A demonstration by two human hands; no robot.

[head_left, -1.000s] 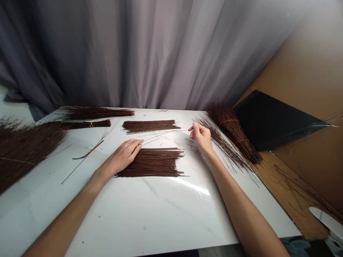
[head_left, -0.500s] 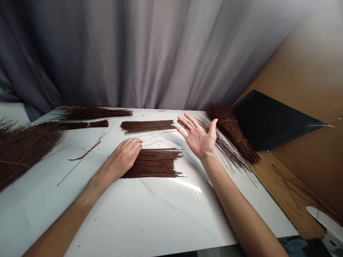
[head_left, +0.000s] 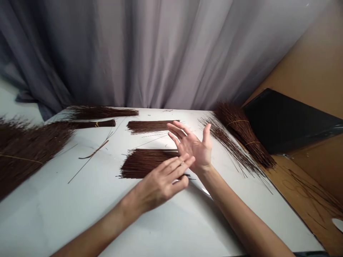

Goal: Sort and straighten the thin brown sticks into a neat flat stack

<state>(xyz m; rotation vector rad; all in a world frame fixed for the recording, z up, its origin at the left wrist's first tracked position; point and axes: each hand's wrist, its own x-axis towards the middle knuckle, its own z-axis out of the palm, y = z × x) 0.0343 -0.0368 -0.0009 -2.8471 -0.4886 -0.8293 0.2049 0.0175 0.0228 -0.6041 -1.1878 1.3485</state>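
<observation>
My left hand (head_left: 163, 182) reaches across in front of the near pile of thin dark brown twigs (head_left: 144, 164), its fingers slightly bent and apart with nothing seen in them. The fingertips overlap the base of my right hand (head_left: 194, 146); whether they touch it I cannot tell. My right hand is held palm up, fingers spread and holding nothing. The near pile lies flat on the white table (head_left: 80, 214), its right end partly hidden by both hands. Behind it lies a smaller pile of twigs (head_left: 152, 126), with a few single twigs between the two piles.
Bushy twig bundles lie at the left (head_left: 24, 153) and back left (head_left: 104, 112), near a tied bundle (head_left: 107, 123). Loose twigs (head_left: 230, 142) and another tied bundle (head_left: 249, 135) lie at the right, beside a black panel (head_left: 289, 121). A grey curtain (head_left: 160, 53) hangs behind.
My left hand has moved from the left part of the near pile rightward to my right hand. My right hand has shifted slightly, still spread. The view has turned a little left.
</observation>
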